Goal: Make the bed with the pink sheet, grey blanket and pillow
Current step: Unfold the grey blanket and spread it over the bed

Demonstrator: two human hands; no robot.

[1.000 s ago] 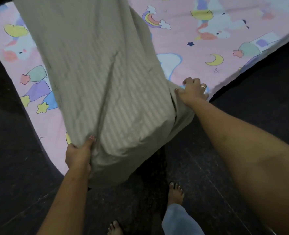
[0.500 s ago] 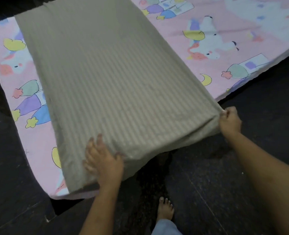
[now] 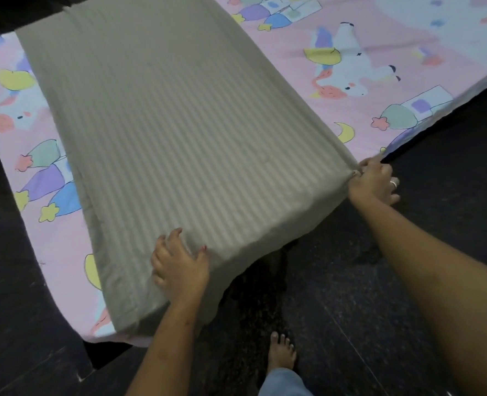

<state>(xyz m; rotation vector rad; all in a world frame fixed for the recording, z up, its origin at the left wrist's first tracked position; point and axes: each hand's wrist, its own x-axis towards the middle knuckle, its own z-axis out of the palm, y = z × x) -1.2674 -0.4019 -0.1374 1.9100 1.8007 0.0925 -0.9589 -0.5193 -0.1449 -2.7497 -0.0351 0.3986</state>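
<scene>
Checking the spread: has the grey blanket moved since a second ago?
Yes. The grey blanket spread rightwards over the pink sheet, its edge now reaching the moon print.

No readable text, labels, brands or numbers; pink sheet (image 3: 365,132) shows cartoon pictures only.

A silver ring (image 3: 394,183) on the right grip (image 3: 375,182), red nails (image 3: 204,247) on the left grip (image 3: 179,264), blue jeans (image 3: 283,384), a bare foot (image 3: 281,354).
</scene>
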